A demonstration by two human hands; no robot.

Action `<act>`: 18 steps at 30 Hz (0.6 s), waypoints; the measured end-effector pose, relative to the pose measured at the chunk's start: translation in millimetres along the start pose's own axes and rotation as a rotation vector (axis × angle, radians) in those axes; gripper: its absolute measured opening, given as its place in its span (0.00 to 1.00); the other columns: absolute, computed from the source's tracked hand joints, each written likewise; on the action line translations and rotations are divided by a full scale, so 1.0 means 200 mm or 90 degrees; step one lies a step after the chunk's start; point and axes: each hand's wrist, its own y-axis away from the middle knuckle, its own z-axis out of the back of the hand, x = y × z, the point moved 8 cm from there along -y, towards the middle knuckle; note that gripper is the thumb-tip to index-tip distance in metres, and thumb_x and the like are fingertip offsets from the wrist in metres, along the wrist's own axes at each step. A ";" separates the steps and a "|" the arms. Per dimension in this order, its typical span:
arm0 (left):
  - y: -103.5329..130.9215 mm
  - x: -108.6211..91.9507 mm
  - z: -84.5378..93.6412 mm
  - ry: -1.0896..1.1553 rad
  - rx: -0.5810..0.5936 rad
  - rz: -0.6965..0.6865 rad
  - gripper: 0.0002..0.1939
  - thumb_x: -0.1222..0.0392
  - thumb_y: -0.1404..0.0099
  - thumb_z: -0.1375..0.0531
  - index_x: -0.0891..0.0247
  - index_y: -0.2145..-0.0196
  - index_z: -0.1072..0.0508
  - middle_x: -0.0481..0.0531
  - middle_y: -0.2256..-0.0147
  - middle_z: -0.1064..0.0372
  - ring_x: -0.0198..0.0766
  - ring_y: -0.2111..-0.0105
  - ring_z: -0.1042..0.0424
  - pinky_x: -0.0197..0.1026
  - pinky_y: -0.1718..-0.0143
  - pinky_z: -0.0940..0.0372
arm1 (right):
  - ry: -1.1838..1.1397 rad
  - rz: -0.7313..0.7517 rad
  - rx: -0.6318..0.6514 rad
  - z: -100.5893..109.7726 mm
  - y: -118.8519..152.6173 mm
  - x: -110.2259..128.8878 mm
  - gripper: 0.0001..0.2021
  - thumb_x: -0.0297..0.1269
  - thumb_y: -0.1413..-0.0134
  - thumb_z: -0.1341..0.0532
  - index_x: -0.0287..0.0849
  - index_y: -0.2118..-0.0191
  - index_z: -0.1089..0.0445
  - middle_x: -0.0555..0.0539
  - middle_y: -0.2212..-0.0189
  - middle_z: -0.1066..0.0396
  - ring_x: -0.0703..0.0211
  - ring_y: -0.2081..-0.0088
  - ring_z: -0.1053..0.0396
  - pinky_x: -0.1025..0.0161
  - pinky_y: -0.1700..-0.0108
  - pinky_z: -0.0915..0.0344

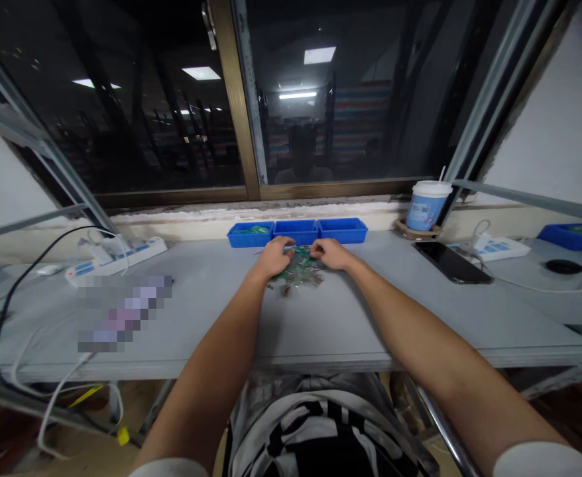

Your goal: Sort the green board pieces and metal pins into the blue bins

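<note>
Both my arms reach forward over the grey table (321, 324). My left hand (272, 257) and my right hand (331, 254) rest with curled fingers on either side of a pile of small green parts (298, 270) lying on the tabletop. The fingertips touch the pile's far edge; whether either hand pinches a part is too small to tell. Just behind the pile stand three joined blue bins (298, 232), the left one holding some green parts.
A power strip (116, 255) with cables lies at the left, a blurred patch beside it. A lidded cup with a straw (426, 207), a black phone (451, 262), another power strip (500, 248), a black mouse (563, 266) and a blue tray (577, 235) sit at the right. A dark window is behind.
</note>
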 end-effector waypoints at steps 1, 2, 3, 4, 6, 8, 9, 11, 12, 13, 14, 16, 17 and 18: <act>0.00 -0.03 0.00 0.013 0.000 -0.022 0.15 0.62 0.39 0.45 0.64 0.54 0.28 0.55 0.53 0.29 0.40 0.52 0.32 0.41 0.47 0.40 | -0.028 0.007 -0.017 0.01 0.00 0.01 0.04 0.32 0.52 0.43 0.39 0.71 0.32 0.51 0.76 0.31 0.65 0.73 0.39 0.69 0.70 0.45; 0.00 -0.05 0.00 0.021 0.006 -0.038 0.15 0.62 0.39 0.44 0.64 0.55 0.28 0.54 0.53 0.29 0.40 0.52 0.32 0.41 0.47 0.40 | -0.052 0.012 -0.030 0.02 0.00 0.02 0.04 0.33 0.51 0.43 0.39 0.70 0.32 0.52 0.76 0.32 0.65 0.73 0.39 0.69 0.70 0.45; 0.01 -0.07 -0.01 0.025 0.016 -0.050 0.15 0.61 0.39 0.44 0.63 0.55 0.28 0.54 0.54 0.29 0.40 0.53 0.31 0.42 0.47 0.40 | -0.070 0.016 -0.041 0.03 0.00 0.04 0.05 0.33 0.51 0.43 0.39 0.69 0.32 0.52 0.77 0.32 0.65 0.73 0.39 0.69 0.70 0.45; 0.01 -0.09 -0.02 0.026 0.028 -0.061 0.15 0.61 0.39 0.44 0.62 0.55 0.28 0.53 0.54 0.29 0.40 0.53 0.31 0.42 0.47 0.40 | -0.083 0.018 -0.052 0.04 0.00 0.05 0.05 0.33 0.50 0.44 0.39 0.68 0.32 0.52 0.77 0.32 0.65 0.73 0.38 0.68 0.70 0.44; 0.01 -0.12 -0.04 0.022 0.044 -0.086 0.14 0.60 0.39 0.43 0.62 0.55 0.27 0.53 0.54 0.28 0.40 0.53 0.31 0.43 0.47 0.40 | -0.091 0.018 -0.080 0.05 0.00 0.07 0.07 0.33 0.49 0.45 0.40 0.65 0.32 0.52 0.77 0.32 0.64 0.73 0.37 0.68 0.69 0.43; 0.01 -0.14 -0.04 0.020 0.044 -0.112 0.14 0.60 0.38 0.44 0.62 0.55 0.27 0.53 0.55 0.28 0.40 0.53 0.31 0.42 0.48 0.40 | -0.078 0.020 -0.105 0.07 0.00 0.09 0.08 0.32 0.48 0.45 0.40 0.63 0.32 0.51 0.76 0.31 0.64 0.72 0.36 0.67 0.67 0.42; 0.01 -0.14 -0.05 0.019 0.040 -0.120 0.14 0.61 0.38 0.44 0.62 0.55 0.27 0.53 0.56 0.28 0.40 0.53 0.31 0.42 0.48 0.39 | -0.066 0.023 -0.114 0.08 0.01 0.10 0.08 0.32 0.48 0.45 0.40 0.62 0.32 0.51 0.76 0.31 0.63 0.72 0.36 0.67 0.66 0.42; 0.01 -0.14 -0.06 0.013 0.029 -0.128 0.13 0.61 0.38 0.45 0.62 0.56 0.26 0.53 0.56 0.28 0.40 0.54 0.31 0.42 0.48 0.39 | -0.037 0.031 -0.127 0.08 0.01 0.12 0.08 0.32 0.47 0.46 0.40 0.61 0.32 0.50 0.74 0.30 0.63 0.71 0.35 0.66 0.64 0.41; 0.01 -0.14 -0.06 0.009 0.023 -0.129 0.13 0.60 0.37 0.45 0.62 0.57 0.26 0.53 0.57 0.27 0.40 0.55 0.31 0.42 0.49 0.39 | -0.024 0.036 -0.134 0.09 0.01 0.12 0.08 0.32 0.46 0.46 0.41 0.61 0.32 0.50 0.73 0.29 0.62 0.71 0.35 0.65 0.63 0.41; 0.01 -0.13 -0.06 0.006 0.017 -0.129 0.12 0.60 0.37 0.45 0.62 0.58 0.26 0.53 0.58 0.27 0.39 0.55 0.30 0.41 0.49 0.39 | -0.014 0.038 -0.142 0.09 0.01 0.13 0.08 0.32 0.46 0.46 0.41 0.61 0.32 0.49 0.72 0.29 0.62 0.70 0.35 0.65 0.63 0.41; 0.01 -0.13 -0.06 0.004 0.012 -0.127 0.12 0.60 0.37 0.45 0.62 0.58 0.25 0.53 0.58 0.27 0.39 0.56 0.30 0.41 0.49 0.39 | -0.005 0.038 -0.153 0.10 0.01 0.13 0.08 0.32 0.46 0.47 0.41 0.61 0.33 0.49 0.71 0.28 0.62 0.70 0.34 0.65 0.62 0.41; 0.01 -0.14 -0.06 0.004 0.005 -0.125 0.12 0.58 0.37 0.45 0.62 0.59 0.25 0.53 0.59 0.27 0.39 0.57 0.30 0.41 0.50 0.38 | 0.016 0.039 -0.179 0.12 0.02 0.14 0.09 0.33 0.45 0.47 0.41 0.60 0.34 0.48 0.69 0.28 0.60 0.69 0.34 0.64 0.62 0.42; 0.01 -0.15 -0.06 0.004 0.002 -0.126 0.12 0.57 0.37 0.45 0.62 0.59 0.25 0.53 0.59 0.27 0.39 0.57 0.30 0.41 0.51 0.38 | 0.030 0.038 -0.194 0.14 0.02 0.15 0.09 0.34 0.44 0.48 0.41 0.59 0.34 0.47 0.69 0.28 0.59 0.69 0.34 0.64 0.62 0.42; 0.01 -0.15 -0.06 0.004 0.001 -0.126 0.12 0.57 0.37 0.45 0.62 0.59 0.25 0.53 0.59 0.27 0.39 0.57 0.30 0.41 0.51 0.38 | 0.043 0.036 -0.210 0.15 0.03 0.16 0.09 0.35 0.43 0.48 0.41 0.59 0.34 0.47 0.68 0.28 0.58 0.69 0.34 0.63 0.62 0.42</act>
